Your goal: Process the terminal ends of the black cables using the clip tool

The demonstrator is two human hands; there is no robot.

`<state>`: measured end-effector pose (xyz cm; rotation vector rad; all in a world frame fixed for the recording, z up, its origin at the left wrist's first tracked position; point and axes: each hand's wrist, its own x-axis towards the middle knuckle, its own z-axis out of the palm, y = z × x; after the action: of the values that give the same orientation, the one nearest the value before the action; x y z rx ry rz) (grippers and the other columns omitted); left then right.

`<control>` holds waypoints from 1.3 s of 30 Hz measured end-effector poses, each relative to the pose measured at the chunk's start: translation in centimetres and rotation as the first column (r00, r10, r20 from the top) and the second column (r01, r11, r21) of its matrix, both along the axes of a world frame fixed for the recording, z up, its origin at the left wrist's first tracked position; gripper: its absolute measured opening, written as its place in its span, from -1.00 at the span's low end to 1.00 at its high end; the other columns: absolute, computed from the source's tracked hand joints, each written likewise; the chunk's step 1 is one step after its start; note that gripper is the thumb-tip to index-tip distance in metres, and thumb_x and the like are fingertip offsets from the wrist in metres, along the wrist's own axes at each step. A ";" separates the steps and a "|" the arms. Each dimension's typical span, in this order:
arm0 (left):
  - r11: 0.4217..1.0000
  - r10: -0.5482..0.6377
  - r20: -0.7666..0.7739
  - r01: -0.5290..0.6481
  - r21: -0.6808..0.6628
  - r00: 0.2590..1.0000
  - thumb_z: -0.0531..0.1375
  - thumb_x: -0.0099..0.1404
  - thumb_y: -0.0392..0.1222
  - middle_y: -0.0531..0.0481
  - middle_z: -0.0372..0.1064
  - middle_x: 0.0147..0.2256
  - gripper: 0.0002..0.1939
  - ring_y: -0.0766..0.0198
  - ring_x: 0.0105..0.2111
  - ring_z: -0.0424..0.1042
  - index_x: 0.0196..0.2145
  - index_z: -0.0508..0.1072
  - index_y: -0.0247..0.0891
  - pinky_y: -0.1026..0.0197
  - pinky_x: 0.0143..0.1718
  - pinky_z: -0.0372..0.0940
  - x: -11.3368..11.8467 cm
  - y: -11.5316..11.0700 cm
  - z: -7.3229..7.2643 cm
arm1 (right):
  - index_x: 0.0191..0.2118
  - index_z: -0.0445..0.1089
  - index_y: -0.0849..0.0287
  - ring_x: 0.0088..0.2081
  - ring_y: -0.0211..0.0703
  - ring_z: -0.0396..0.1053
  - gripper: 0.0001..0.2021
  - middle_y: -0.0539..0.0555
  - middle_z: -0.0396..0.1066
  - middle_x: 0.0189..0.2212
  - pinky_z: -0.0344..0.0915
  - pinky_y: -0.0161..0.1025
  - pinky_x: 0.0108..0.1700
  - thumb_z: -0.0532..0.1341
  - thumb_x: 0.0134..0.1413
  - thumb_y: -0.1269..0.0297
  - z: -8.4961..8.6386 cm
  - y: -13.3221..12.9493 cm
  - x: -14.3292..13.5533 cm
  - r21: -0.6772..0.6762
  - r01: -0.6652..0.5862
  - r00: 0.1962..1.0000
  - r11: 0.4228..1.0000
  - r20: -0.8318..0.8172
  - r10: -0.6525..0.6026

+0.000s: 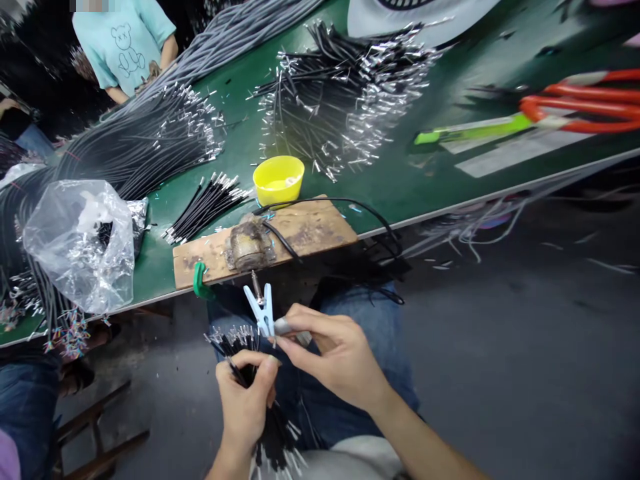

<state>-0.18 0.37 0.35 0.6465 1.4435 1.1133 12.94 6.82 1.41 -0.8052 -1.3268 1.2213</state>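
My left hand (249, 393) is closed around a bundle of short black cables (273, 437) with silvery ends, above my lap. Just right of it, my right hand (333, 353) pinches at the lower end of a light blue clothespin (263, 310); a small piece at its fingertips is too small to make out. The clothespin sits at the tip of a metal rod (257, 283) that points out from a brownish lump (250, 245) on a wooden board (320, 230). A green clamp (201, 280) is at the board's left end.
On the green table (400, 200) are a yellow cup (279, 181), a small cable bundle (207, 205), larger cable piles (345, 100), a plastic bag (83, 247), a green cutter (475, 130) and red-handled tools (580, 103). A person (127, 50) is across the table.
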 end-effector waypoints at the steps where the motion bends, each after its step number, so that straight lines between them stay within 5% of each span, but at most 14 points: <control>1: 1.000 0.008 0.016 -0.008 0.004 1.000 0.34 -0.02 0.04 0.14 0.13 -0.81 -0.68 0.49 -0.80 0.09 -0.61 0.49 -0.30 0.38 -0.76 -0.01 0.0 0.0 -0.1 | -0.42 0.48 0.22 -0.53 -0.28 0.30 -0.90 0.02 0.37 -0.58 0.26 -0.36 -0.52 0.23 -0.08 0.52 0.1 -0.1 0.0 0.043 0.033 0.999 0.999 0.029 -0.034; 10: 0.999 -0.029 0.209 0.034 -0.019 0.977 0.30 0.00 0.13 0.22 -0.06 -0.82 -0.62 0.54 -0.84 -0.10 -0.60 0.41 -0.27 0.38 -0.80 -0.07 0.0 0.0 -0.3 | -0.28 0.43 0.18 -0.42 -0.20 0.40 -0.82 0.08 0.43 -0.45 0.36 -0.31 -0.40 0.16 0.01 0.53 0.0 -0.5 0.6 0.185 0.082 0.987 0.979 0.122 -0.106; 20: 1.000 -0.009 0.183 0.011 -0.012 0.983 0.29 0.01 0.14 0.21 -0.05 -0.82 -0.61 0.53 -0.82 -0.06 -0.59 0.40 -0.28 0.39 -0.79 -0.07 0.1 0.1 -0.2 | -0.27 0.41 0.18 -0.34 -0.15 0.43 -0.83 0.09 0.47 -0.41 0.36 -0.22 -0.27 0.14 0.04 0.52 -0.4 -1.5 0.8 0.285 0.078 0.965 0.955 0.218 -0.144; 24: 0.999 -0.029 0.151 0.031 -0.010 0.988 0.28 0.03 0.14 0.21 -0.04 -0.82 -0.60 0.55 -0.82 -0.07 -0.60 0.40 -0.30 0.39 -0.78 -0.06 0.2 0.0 0.0 | -0.30 0.42 0.18 -0.44 -0.18 0.34 -0.90 0.06 0.41 -0.50 0.31 -0.25 -0.38 0.17 0.06 0.45 -0.2 -1.0 0.8 0.204 0.076 0.971 0.976 0.207 -0.119; 29: 0.998 -0.037 0.033 0.035 0.044 0.999 0.31 -0.01 0.11 0.15 0.08 -0.80 -0.62 0.51 -0.81 0.00 -0.62 0.45 -0.31 0.36 -0.76 -0.03 0.0 0.1 0.6 | -0.50 0.38 0.20 -0.44 -0.18 0.25 -0.79 0.04 0.31 -0.55 0.21 -0.24 -0.38 0.17 0.11 0.26 -0.5 -0.6 0.1 0.012 -0.127 0.989 0.992 0.073 0.126; 31: 0.995 -0.023 -0.055 0.028 0.093 0.998 0.35 -0.04 0.01 0.08 0.21 -0.78 -0.70 0.45 -0.77 0.11 -0.63 0.51 -0.31 0.32 -0.72 0.05 -0.2 0.2 1.0 | -0.53 0.34 0.20 -0.49 -0.23 0.20 -0.70 0.01 0.25 -0.57 0.15 -0.27 -0.44 0.18 0.08 0.09 -0.9 -0.5 -0.4 -0.188 -0.305 0.946 0.934 -0.173 0.274; 35: 0.981 0.024 -0.229 0.021 0.191 0.973 0.38 -0.11 -0.18 -0.06 0.48 -0.63 -0.91 0.25 -0.61 0.35 -0.62 0.60 -0.24 0.21 -0.50 0.26 -0.3 0.6 2.0 | -0.65 0.25 0.22 -0.61 -0.36 0.03 -0.57 -0.09 0.12 -0.69 -0.04 -0.35 -0.56 0.33 -0.22 -0.05 -1.6 0.1 -0.9 -0.393 -0.634 0.744 0.666 -0.545 0.386; 37: 0.975 0.045 -0.291 0.021 0.221 0.956 0.38 -0.12 -0.22 -0.05 0.48 -0.64 -0.96 0.23 -0.61 0.36 -0.63 0.60 -0.21 0.20 -0.49 0.27 -0.2 0.6 2.4 | -0.70 0.23 0.22 -0.65 -0.39 -0.03 -0.57 -0.12 0.08 -0.74 -0.12 -0.36 -0.59 0.38 -0.31 0.00 -1.6 0.9 -0.9 -0.439 -0.638 0.745 0.633 -0.558 0.365; 39: 0.969 0.074 -0.343 0.013 0.245 0.937 0.37 -0.12 -0.24 -0.02 0.48 -0.65 -0.98 0.23 -0.64 0.37 -0.63 0.60 -0.19 0.19 -0.49 0.29 -0.2 0.5 2.8 | -0.70 0.26 0.23 -0.66 -0.40 -0.05 -0.60 -0.14 0.08 -0.76 -0.12 -0.36 -0.60 0.39 -0.32 0.05 -1.2 1.8 -1.0 -0.479 -0.566 0.792 0.671 -0.542 0.281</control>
<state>-0.35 0.86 3.19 1.0423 1.6330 1.2577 11.94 8.67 0.18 -0.6065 -0.7412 2.1684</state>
